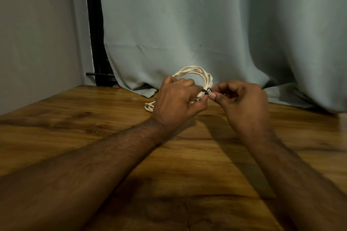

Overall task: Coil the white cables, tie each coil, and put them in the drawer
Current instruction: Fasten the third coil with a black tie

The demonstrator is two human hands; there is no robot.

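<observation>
White cable coil [195, 73] gripped by left hand [176, 99], right hand [244, 101] fingers pinching black tie [206, 91]

Home room: wooden table [93, 118], grey-green curtain [206, 24] hanging behind, plain wall [33, 33] at left.

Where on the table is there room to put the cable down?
Bare wood shows on the table left of the left hand, right of the right hand, and between the forearms. It is crowded by the curtain, where both hands work the coil and black tie.
</observation>
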